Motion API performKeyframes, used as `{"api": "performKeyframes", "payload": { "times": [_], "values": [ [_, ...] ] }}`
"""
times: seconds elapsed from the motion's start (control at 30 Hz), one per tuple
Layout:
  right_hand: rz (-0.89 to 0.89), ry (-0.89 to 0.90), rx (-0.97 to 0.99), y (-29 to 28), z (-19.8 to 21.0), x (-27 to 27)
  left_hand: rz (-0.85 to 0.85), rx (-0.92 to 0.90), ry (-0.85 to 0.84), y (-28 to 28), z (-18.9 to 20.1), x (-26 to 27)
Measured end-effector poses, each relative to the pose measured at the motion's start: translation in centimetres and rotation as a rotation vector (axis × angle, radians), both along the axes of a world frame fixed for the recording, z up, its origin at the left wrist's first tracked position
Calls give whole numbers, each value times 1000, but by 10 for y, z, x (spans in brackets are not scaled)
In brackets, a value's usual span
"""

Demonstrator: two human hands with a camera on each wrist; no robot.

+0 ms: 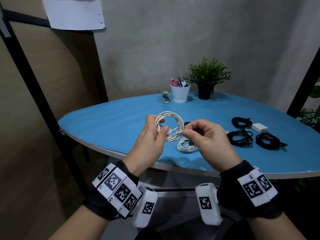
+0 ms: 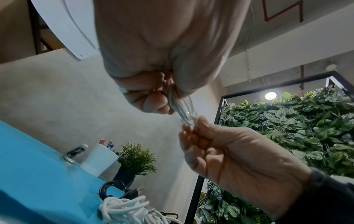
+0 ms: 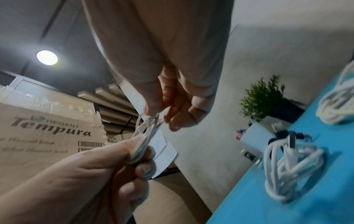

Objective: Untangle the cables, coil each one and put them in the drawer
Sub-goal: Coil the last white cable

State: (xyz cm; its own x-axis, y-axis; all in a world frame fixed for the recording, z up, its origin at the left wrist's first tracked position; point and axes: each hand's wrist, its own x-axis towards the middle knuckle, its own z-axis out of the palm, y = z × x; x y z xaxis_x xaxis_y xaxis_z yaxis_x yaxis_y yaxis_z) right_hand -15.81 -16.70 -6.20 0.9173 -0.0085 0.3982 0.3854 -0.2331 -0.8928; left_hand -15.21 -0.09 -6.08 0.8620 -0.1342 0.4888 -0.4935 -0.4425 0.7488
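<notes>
A white cable coil (image 1: 173, 122) hangs above the blue table (image 1: 107, 122). My left hand (image 1: 158, 126) grips its left side, thumb on the strands beside a white plug. My right hand (image 1: 187, 133) pinches the cable's loose end just right of the coil. The left wrist view shows my left hand (image 2: 164, 106) clamping the bundled strands (image 2: 184, 112), with my right hand (image 2: 191, 125) meeting them. The same bundle (image 3: 147, 133) is seen in the right wrist view. A second white coil (image 1: 187, 144) lies on the table under my right hand. No drawer is in view.
Three black cable coils (image 1: 239, 138) and a white charger block (image 1: 259, 128) lie at the table's right. A white pen cup (image 1: 180, 93), a stapler (image 1: 165, 97) and a potted plant (image 1: 207, 78) stand at the back. The table's front edge (image 1: 173, 168) is near my wrists.
</notes>
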Motion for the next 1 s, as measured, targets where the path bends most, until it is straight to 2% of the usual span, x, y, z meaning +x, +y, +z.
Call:
{"api": "performKeyframes", "payload": {
  "times": [0.17, 0.27, 0.37, 0.5, 0.6, 0.73, 1.0],
  "values": [
    [145, 183, 395, 10, 1, 0, -44, -72, 61, -9, -4, -2],
    [137, 216, 507, 13, 2, 0, -115, -92, 109, -16, -11, -7],
    [91, 154, 408, 11, 2, 0, -146, -121, 205, -19, -14, -6],
    [38, 65, 233, 10, 0, 1, -185, -370, 311, -19, -12, -1],
    [45, 89, 228, 9, 1, 2, -223, -460, 336, -15, -10, 0],
    [97, 120, 314, 7, 1, 2, -164, -481, 278, -13, -9, 3],
    [113, 81, 297, 11, 1, 3, 12, -490, 129, -19, -10, 3]
  ]
}}
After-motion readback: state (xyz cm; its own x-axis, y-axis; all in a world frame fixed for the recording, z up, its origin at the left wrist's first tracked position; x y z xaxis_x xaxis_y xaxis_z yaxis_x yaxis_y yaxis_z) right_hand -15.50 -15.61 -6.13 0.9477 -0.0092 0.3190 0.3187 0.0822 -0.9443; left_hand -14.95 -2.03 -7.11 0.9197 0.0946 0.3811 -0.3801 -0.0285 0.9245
